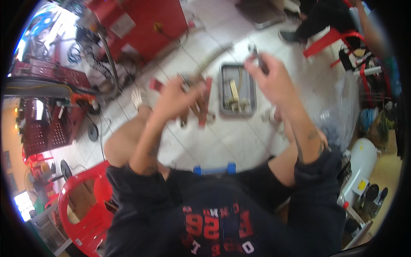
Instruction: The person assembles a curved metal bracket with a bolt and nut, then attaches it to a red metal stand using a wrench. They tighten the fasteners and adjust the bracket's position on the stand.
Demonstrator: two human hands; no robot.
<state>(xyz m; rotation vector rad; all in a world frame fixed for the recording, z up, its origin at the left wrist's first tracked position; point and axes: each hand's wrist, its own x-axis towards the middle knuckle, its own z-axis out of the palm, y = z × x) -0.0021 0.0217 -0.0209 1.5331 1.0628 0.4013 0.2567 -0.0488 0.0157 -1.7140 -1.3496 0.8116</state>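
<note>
My right hand is closed round a dark-handled tool with a shiny metal head, raised beside the tray. I cannot make out the tool's exact kind. My left hand is over a red metal stand on the floor, its fingers smeared by motion. From near its fingertips a long, slightly curved, brownish piece reaches away to the upper right, also blurred. Whether the left hand grips that piece does not show. Between the hands lies a grey rectangular tray with a yellowish strip and several small metal parts.
A red cabinet stands at the far left, and a red perforated rack at the left. Red plastic chairs are at the lower left and upper right. Another person's dark-clad leg is at the upper right. Clear plastic sheeting lies at the right.
</note>
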